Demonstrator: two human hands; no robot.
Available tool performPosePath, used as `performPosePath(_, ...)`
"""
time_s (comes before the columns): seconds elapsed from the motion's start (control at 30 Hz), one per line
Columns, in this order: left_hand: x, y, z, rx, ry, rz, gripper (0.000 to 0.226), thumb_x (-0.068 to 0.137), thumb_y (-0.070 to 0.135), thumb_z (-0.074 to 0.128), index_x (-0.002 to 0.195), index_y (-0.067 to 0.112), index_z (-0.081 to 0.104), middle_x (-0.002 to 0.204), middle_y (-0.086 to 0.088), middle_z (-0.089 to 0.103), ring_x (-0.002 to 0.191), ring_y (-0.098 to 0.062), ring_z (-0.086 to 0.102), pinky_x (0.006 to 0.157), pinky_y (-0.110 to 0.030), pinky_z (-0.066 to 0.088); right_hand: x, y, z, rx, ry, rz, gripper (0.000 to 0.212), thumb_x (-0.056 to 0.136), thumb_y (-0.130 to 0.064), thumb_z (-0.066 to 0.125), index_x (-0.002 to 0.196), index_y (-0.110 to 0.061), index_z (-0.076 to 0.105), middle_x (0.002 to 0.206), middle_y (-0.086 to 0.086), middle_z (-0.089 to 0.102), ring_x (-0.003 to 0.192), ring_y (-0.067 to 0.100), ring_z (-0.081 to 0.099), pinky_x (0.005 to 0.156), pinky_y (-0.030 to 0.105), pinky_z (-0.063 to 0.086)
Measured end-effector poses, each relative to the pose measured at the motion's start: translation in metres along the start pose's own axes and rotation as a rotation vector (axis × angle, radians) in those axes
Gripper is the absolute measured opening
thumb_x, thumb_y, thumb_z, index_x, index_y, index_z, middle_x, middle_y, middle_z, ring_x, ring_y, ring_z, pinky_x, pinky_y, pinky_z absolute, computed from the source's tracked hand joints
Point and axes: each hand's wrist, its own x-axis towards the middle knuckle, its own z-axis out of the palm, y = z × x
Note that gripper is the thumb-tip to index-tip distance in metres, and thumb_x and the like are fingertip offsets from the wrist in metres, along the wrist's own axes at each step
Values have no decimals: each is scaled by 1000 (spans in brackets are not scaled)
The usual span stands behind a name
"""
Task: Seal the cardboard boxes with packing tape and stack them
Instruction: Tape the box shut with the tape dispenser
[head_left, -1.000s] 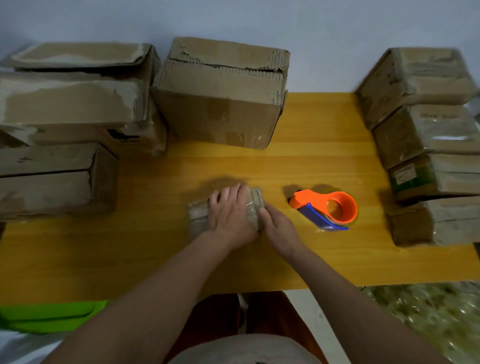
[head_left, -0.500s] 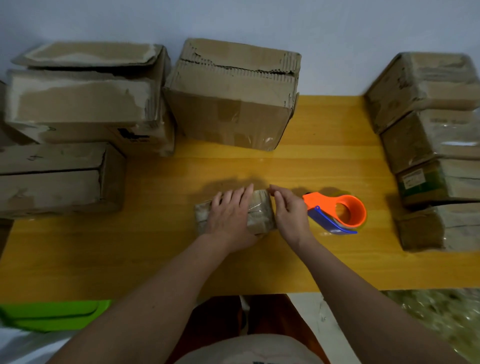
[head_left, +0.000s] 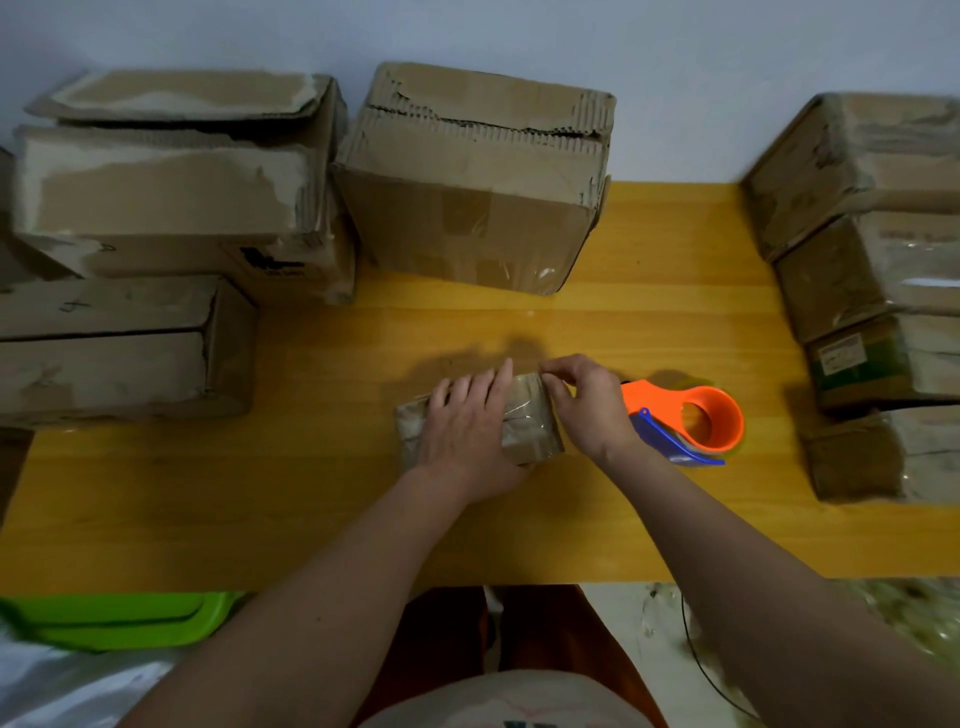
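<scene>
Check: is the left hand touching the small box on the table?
Touching. The head view shows the left hand lying flat on top of the small box, fingers spread across it.

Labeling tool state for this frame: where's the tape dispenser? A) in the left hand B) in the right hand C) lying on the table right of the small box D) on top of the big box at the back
C: the orange tape dispenser lies on the table just right of the small box, behind the right hand; neither hand holds it.

L hand (head_left: 470, 423) flat, fingers straight; R hand (head_left: 587, 405) fingers curled, pinching.
</scene>
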Motion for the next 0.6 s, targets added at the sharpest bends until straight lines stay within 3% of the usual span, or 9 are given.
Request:
performPosePath(0.23,5,2,1,-11,1,-49,118,71,79,53,154,16,-2,148,-1,30,133,-22,30,111,-41,18,-7,-4,15,178,-215,143,44,101,-24,43,141,-8,43,142,11,48,133,23,43,110,31,33)
performPosePath(0.37,2,4,2,-26,-4,-74,121,69,81,53,154,16,-4,149,0,29,132,-21,29,110,-41,18,1,5,-1,239,-304,266,43,102,-33,36,126,-5,60,126,8,60,122,19,52,101,30,37)
performPosePath(0.47,6,8,1,-46,-16,-147,125,67,81,56,153,17,-7,149,0,28,131,-21,29,110,-41,18,-21,16,-10,170,32,155,39,102,-27,39,112,-5,69,115,11,69,113,23,60,96,31,42)
performPosePath(0.53,9,11,0,-68,-23,-213,126,67,79,58,153,16,-9,149,-1,28,132,-22,29,110,-42,19,-48,17,-4,133,245,21,34,99,-24,44,111,-5,69,107,9,71,105,21,62,90,23,41)
performPosePath(0.6,9,15,1,-72,-14,-253,125,67,77,60,153,16,-8,148,-1,29,131,-23,30,108,-41,21,-67,15,11,90,262,-79,33,94,-17,48,118,-1,64,110,12,68,105,19,57,92,18,35)
